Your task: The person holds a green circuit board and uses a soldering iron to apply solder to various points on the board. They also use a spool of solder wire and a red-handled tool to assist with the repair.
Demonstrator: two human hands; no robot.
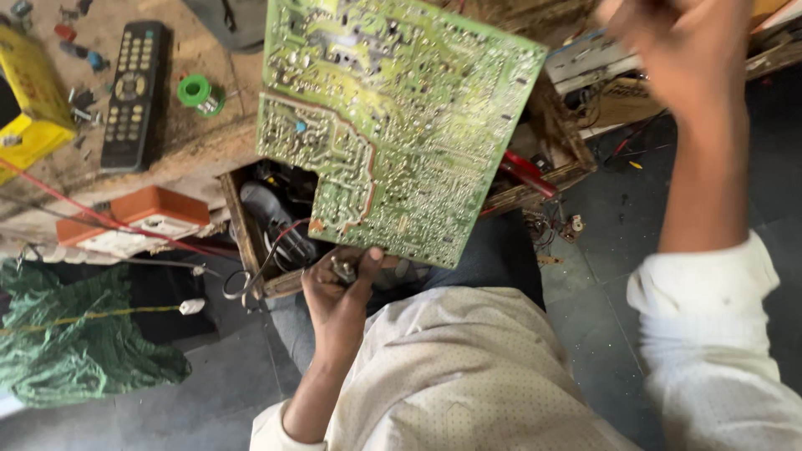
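Note:
A large green circuit board (393,125), solder side toward me, is held up over an open wooden drawer (251,242). My left hand (338,288) grips the board's lower edge from below, thumb on the front. My right hand (685,50) is raised at the top right, blurred, a little past the board's right edge; whether it holds anything cannot be made out. Its white sleeve (710,317) is pushed up the forearm.
A black remote control (132,92), a green solder spool (197,90) and a yellow box (33,108) lie on the worn workbench. An orange-and-white device (138,219) sits at its edge. Green cloth (75,342) lies on the dark tiled floor; red-handled tools (526,171) rest in the drawer.

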